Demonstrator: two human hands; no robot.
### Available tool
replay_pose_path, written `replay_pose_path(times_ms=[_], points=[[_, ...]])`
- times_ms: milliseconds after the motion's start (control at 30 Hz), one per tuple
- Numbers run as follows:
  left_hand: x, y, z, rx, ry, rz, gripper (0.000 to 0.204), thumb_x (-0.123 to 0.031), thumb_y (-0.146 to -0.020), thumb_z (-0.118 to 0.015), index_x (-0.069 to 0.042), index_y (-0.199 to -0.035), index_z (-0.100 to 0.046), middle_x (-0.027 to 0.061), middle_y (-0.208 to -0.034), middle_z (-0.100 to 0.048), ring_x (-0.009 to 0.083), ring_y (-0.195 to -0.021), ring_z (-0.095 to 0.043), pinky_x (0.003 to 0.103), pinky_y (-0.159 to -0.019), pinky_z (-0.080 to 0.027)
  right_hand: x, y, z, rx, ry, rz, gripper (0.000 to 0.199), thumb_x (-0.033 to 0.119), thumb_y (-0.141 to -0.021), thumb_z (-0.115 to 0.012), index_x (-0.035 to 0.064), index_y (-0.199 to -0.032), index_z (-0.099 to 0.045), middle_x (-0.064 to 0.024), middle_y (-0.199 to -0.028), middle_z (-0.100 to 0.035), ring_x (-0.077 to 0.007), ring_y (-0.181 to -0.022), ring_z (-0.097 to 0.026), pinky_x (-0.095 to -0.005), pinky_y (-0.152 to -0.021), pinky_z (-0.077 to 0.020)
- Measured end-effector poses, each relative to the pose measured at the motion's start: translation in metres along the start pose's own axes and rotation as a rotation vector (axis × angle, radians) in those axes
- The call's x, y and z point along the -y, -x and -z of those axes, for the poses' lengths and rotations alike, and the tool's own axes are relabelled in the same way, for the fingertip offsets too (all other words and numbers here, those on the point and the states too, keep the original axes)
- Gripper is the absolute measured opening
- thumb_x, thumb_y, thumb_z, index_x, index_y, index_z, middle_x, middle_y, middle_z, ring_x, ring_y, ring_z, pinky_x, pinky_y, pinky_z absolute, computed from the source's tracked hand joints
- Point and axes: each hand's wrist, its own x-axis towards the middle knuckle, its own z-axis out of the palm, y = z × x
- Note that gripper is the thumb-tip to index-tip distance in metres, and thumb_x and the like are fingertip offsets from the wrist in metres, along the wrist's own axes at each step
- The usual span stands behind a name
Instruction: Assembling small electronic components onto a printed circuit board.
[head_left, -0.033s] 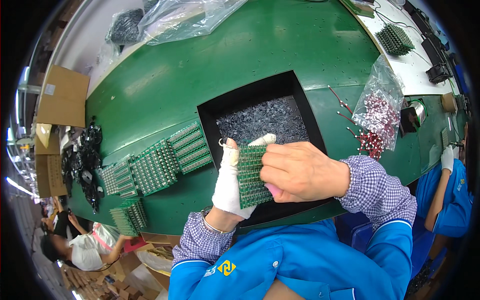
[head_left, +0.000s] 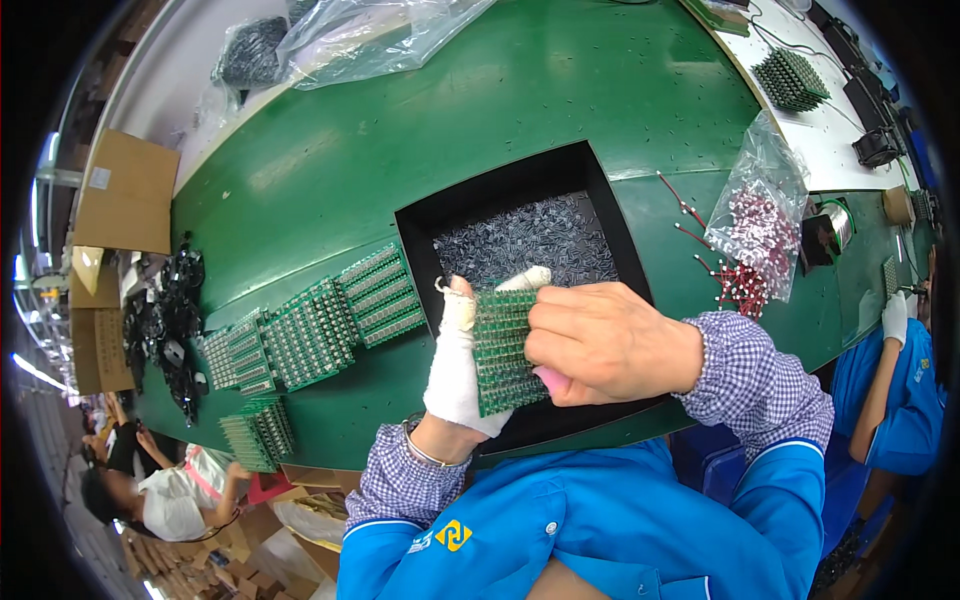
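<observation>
**Green circuit board held over the black tray**

Head view: The left hand [head_left: 455,365], in a white glove, holds a green circuit board [head_left: 508,350] upright above the near rim of the black tray [head_left: 610,215]. Its fingers are pressed together behind the board's left edge, and one gloved fingertip shows over the top edge. The bare right hand [head_left: 600,340] covers the right side of the board; its fingers are curled and closed against it, but what they pinch there I cannot tell. The tray holds many small grey components [head_left: 530,240] and sits on the green tabletop [head_left: 420,130].

Left of the tray, rows of similar green boards [head_left: 310,335] lie flat, with one more stack [head_left: 258,432] nearer to the tabletop's front edge. Right of the tray lies a clear bag of red-tipped parts [head_left: 760,220], some of them spilled beside it. Behind the tray the tabletop is mostly free up to some clear plastic bags [head_left: 370,35].

In my judgement, the board may slip, because it is gripped only at its edges; it would then fall into the tray and scatter the loose components. A wide move of the right elbow could also push the bag. A second person in blue [head_left: 905,400] works far right of the tray, so room is small there; room is larger behind the tray.
</observation>
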Motion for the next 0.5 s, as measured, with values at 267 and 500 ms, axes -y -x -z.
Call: replay_pose_path(times_ms=[267,500], points=[[-0.001,-0.001,-0.007,-0.082,-0.01,0.014,0.072,-0.064,-0.095,-0.035,-0.003,-0.13,-0.053,0.0137,-0.12,-0.061,0.0216,-0.1,-0.063,0.03,-0.083,-0.053,-0.001,-0.005,-0.001,-0.116,0.071,0.032,0.018,0.012,-0.072,-0.068,0.0084,-0.08,-0.053,-0.005,-0.078,-0.049,-0.0196,-0.069,-0.048,-0.0275,-0.057,-0.04],[0.002,0.001,-0.004,-0.083,-0.098,-0.02,0.074,-0.063,-0.095,-0.036,0.001,-0.126,-0.055,0.0153,-0.119,-0.061,0.0225,-0.098,-0.064,0.03,-0.083,-0.054,0.006,-0.011,-0.004,-0.034,0.165,0.065,0.016,0.012,-0.073,-0.068,0.0082,-0.082,-0.055,-0.0051,-0.08,-0.051,-0.0193,-0.069,-0.049,-0.0278,-0.057,-0.0401]])
